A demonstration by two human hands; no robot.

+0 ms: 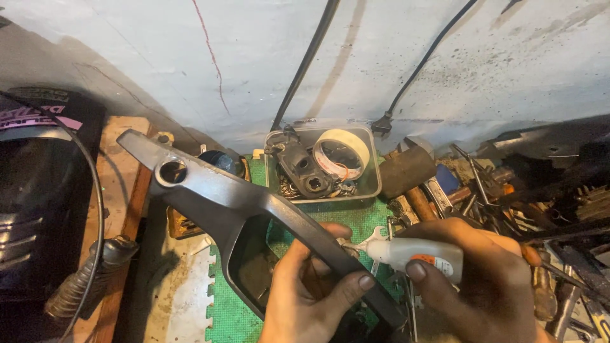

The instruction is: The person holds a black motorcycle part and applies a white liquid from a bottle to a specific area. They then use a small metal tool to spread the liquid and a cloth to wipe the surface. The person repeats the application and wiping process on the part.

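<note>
Steadying the grey plastic frame (254, 203) matters most; the left hand (311, 292) has its fingers clamped round the lower bar, above the green foam mat (343, 213) on the tabletop; the right hand (489, 279) has its fingers closed on a small white glue bottle (413, 254), nozzle just at the bar — a light squeeze seems wise. Frame is smooth, matte, angular; the clear tub (372, 184) behind holds a tape roll (343, 152).
</note>
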